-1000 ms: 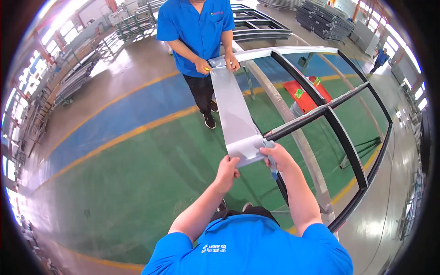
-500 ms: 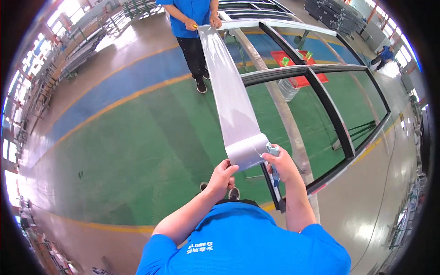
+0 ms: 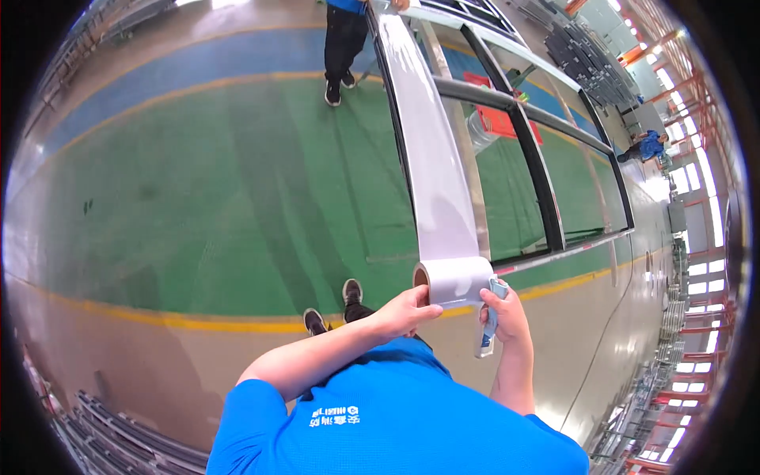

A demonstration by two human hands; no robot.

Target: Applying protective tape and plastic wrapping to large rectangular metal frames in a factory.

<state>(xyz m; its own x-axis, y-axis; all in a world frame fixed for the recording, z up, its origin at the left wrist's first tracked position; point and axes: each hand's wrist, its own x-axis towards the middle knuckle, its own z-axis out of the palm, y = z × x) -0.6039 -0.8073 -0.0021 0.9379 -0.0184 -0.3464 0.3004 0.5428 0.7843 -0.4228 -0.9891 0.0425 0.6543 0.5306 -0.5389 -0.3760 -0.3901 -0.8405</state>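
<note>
Co-worker (image 3: 344,47): stands near the far end of the film strip (image 3: 443,174).
Left hand (image 3: 404,313): clamped on the left end of the film roll (image 3: 459,279).
Film roll: between both hands, at the strip's near end.
Right hand (image 3: 511,317): clamped on a pale blue object (image 3: 489,326).
Frame (image 3: 533,166): dark bars right of the strip.

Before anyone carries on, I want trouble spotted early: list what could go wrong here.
1. The long film strip could skew or crease if the left hand and right hand hold the film roll unevenly.
2. The light blue item in the right hand sits close to the roll's right end and might snag the film; its exact kind is unclear.
</note>
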